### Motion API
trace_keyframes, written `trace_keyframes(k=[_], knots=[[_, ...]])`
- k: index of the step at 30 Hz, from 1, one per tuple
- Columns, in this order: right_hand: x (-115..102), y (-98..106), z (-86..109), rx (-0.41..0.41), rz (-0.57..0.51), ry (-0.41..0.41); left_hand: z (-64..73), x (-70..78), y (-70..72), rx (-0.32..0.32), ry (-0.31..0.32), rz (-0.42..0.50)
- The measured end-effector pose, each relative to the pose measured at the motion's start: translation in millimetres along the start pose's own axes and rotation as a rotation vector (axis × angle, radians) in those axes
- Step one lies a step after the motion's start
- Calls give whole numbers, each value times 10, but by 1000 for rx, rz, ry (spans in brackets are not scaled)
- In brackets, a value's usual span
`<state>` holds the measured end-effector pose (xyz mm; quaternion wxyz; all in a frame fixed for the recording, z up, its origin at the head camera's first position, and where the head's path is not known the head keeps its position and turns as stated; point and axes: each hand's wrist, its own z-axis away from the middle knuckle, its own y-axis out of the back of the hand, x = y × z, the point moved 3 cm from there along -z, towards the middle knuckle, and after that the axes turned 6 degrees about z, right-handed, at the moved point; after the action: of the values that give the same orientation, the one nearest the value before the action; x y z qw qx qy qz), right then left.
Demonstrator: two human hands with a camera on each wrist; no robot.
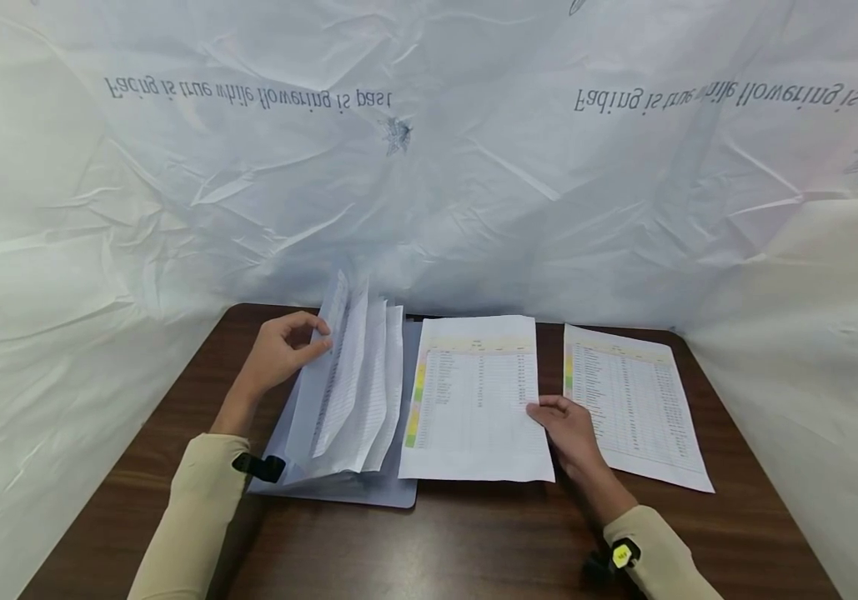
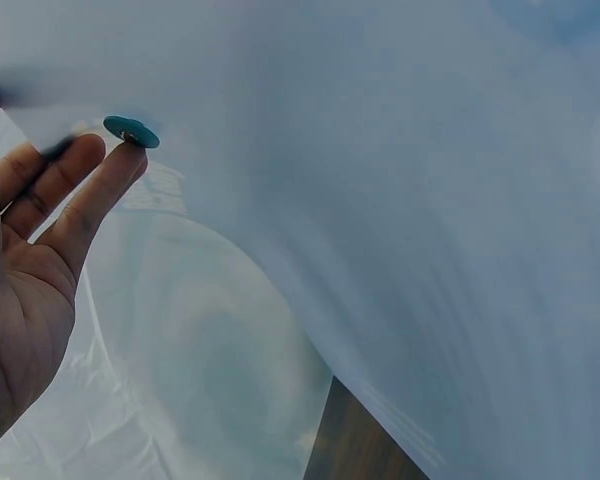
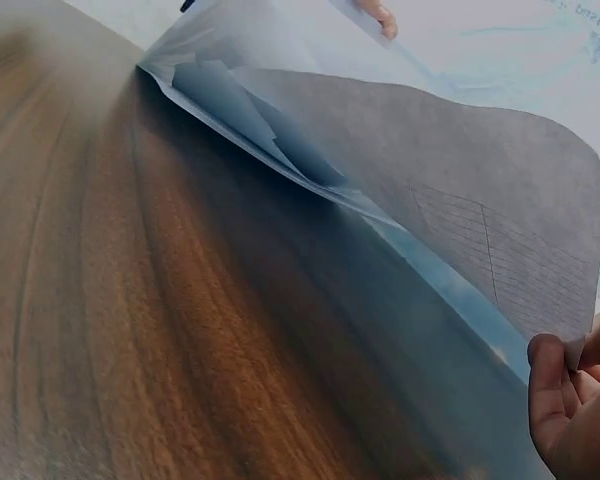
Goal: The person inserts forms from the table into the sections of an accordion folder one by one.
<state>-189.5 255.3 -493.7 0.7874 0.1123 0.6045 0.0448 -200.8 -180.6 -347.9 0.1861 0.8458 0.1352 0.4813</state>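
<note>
On the left of the table, a pale blue plastic folder [image 1: 391,493] lies open with its cover [image 1: 304,412] raised. My left hand [image 1: 274,354] holds the cover's upper edge between thumb and fingers. Several white printed sheets [image 1: 374,379] stand fanned inside the folder. A teal round button [image 2: 132,131] shows at a fingertip in the left wrist view. My right hand [image 1: 567,429] pinches the right edge of a printed sheet [image 1: 481,417] with coloured bands down its left side. This sheet tilts up beside the folder and overlaps its right edge.
Another printed sheet [image 1: 634,408] lies on the right of the dark wooden table [image 1: 429,550], beyond my right hand. White plastic sheeting [image 1: 474,208] with mirrored lettering hangs behind the table and down both sides.
</note>
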Motion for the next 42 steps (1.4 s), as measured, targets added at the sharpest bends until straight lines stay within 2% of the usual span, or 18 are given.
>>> trace_keyframes(k=[6,20,34,42], knots=[[-26,-33,30,-15,1,34,1,-12,-5,2,-3,3],[-77,-165,7,-14,-18,55,8,-16,-6,4,-11,7],[-154,-358,11,-48,-117,33,14,4,-6,15,9,-8],[-153,-451,31,-79,-104,36,9,17,4,13,0,-10]])
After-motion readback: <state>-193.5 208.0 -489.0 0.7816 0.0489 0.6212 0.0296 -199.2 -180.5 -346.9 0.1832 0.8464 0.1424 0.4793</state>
